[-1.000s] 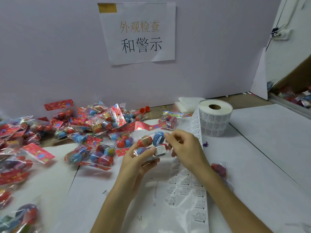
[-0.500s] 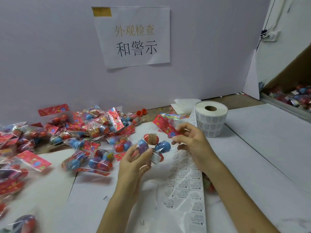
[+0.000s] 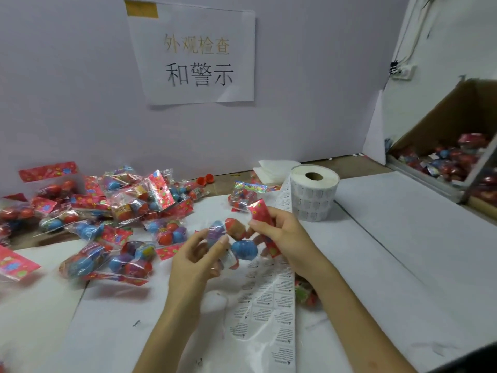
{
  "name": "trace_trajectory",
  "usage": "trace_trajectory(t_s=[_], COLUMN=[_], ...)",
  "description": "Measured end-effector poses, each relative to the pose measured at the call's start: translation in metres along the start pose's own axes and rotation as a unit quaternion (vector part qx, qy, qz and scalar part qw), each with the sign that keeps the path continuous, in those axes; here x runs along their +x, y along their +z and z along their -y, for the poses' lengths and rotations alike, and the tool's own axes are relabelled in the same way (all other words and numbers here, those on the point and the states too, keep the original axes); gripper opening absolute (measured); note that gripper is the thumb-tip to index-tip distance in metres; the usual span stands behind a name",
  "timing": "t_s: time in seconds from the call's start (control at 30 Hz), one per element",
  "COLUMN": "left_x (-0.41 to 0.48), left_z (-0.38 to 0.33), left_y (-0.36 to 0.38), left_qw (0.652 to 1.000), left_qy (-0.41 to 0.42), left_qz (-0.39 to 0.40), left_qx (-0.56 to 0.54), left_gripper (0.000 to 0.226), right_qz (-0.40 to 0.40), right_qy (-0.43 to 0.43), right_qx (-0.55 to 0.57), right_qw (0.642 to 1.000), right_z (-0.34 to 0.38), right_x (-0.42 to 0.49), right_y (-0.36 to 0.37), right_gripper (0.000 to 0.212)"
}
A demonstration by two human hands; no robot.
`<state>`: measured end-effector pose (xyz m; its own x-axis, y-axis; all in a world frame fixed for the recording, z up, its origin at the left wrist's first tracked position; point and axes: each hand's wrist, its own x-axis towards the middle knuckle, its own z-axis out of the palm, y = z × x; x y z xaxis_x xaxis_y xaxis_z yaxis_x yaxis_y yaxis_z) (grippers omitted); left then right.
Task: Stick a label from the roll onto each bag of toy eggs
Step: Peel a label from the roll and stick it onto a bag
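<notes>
A clear bag of toy eggs (image 3: 236,242) with a red header card hangs between my two hands above the table's middle. My right hand (image 3: 279,235) pinches the red header card at the bag's top. My left hand (image 3: 199,258) holds the lower part of the bag, thumb and fingers around the eggs; a white label shows on the bag near my fingers. The label roll (image 3: 314,192) stands upright behind my right hand, and its strip of labels (image 3: 269,305) runs down toward me under my right forearm.
A heap of egg bags (image 3: 107,211) covers the table's left side. One more bag (image 3: 246,193) lies by the roll, another (image 3: 305,293) under my right forearm. A cardboard box of bags (image 3: 457,157) stands at the right. A paper sign (image 3: 193,52) hangs on the back wall.
My right hand has left the bag's front and taken the red header card, lifting the bag upright. My left hand has shifted lower on the bag. The view has swung a little rightward.
</notes>
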<state>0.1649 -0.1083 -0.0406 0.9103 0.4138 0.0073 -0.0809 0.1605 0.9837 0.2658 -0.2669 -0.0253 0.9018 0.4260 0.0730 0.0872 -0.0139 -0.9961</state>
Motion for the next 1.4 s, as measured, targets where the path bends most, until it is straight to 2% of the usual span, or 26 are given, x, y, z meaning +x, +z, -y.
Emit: trace_trajectory(t_s=[0.1, 0.23, 0.3, 0.33, 0.4, 0.43, 0.47, 0.53, 0.6, 0.77, 0.93, 1.1, 1.17, 1.33, 1.4], left_x=[0.003, 0.011, 0.012, 0.012, 0.012, 0.011, 0.010, 0.010, 0.010, 0.008, 0.006, 0.006, 0.006, 0.004, 0.005], left_z=[0.001, 0.000, -0.001, -0.003, -0.006, -0.007, -0.008, -0.009, -0.011, -0.009, -0.004, 0.007, 0.010, 0.012, 0.014], left_y=[-0.004, -0.015, -0.015, -0.014, -0.013, -0.012, -0.012, -0.010, -0.007, -0.007, 0.002, 0.001, 0.000, -0.006, -0.008], left_qw=[1.000, 0.999, 0.998, 0.997, 0.996, 0.995, 0.994, 0.992, 0.991, 0.994, 0.994, 0.987, 0.983, 0.976, 0.976], left_qy=[0.000, -0.022, -0.047, -0.058, -0.074, -0.078, -0.083, -0.093, -0.098, -0.092, -0.096, -0.127, -0.134, -0.124, -0.126], left_qz=[-0.019, -0.007, 0.009, 0.015, 0.027, 0.034, 0.041, 0.055, 0.064, 0.047, -0.003, -0.047, -0.075, -0.118, -0.116], left_qx=[-0.021, -0.042, -0.041, -0.042, -0.045, -0.049, -0.055, -0.065, -0.064, -0.048, -0.060, -0.085, -0.101, -0.135, -0.135], left_gripper=[0.017, 0.018, 0.021, 0.022, 0.023, 0.024, 0.024, 0.026, 0.026, 0.025, 0.019, 0.013, 0.011, 0.014, 0.016], right_qz=[-0.009, -0.014, -0.088, -0.171, -0.355, -0.400, -0.411, -0.387, -0.377, -0.341, -0.238, -0.086, -0.039, 0.075, 0.091], right_qy=[0.002, 0.013, -0.015, -0.036, -0.077, -0.089, -0.083, -0.028, 0.016, 0.047, 0.019, -0.024, -0.037, -0.044, -0.070], right_qx=[0.036, 0.059, 0.078, 0.119, 0.261, 0.315, 0.329, 0.271, 0.186, 0.065, -0.020, -0.098, -0.159, -0.329, -0.378], right_qw=[0.999, 0.998, 0.993, 0.977, 0.894, 0.856, 0.846, 0.881, 0.907, 0.937, 0.971, 0.991, 0.986, 0.940, 0.919], right_z=[0.007, 0.028, 0.045, 0.055, 0.072, 0.078, 0.079, 0.070, 0.054, 0.040, 0.060, 0.062, 0.055, 0.031, 0.025], right_x=[0.002, 0.014, 0.025, 0.031, 0.039, 0.039, 0.039, 0.036, 0.033, 0.037, 0.056, 0.085, 0.097, 0.118, 0.122], right_y=[-0.005, -0.042, -0.076, -0.099, -0.155, -0.180, -0.200, -0.221, -0.216, -0.167, -0.082, 0.025, 0.062, 0.125, 0.140], right_gripper=[0.007, 0.011, 0.012, 0.013, 0.016, 0.023, 0.035, 0.049, 0.042, 0.027, 0.016, 0.018, 0.028, 0.095, 0.111])
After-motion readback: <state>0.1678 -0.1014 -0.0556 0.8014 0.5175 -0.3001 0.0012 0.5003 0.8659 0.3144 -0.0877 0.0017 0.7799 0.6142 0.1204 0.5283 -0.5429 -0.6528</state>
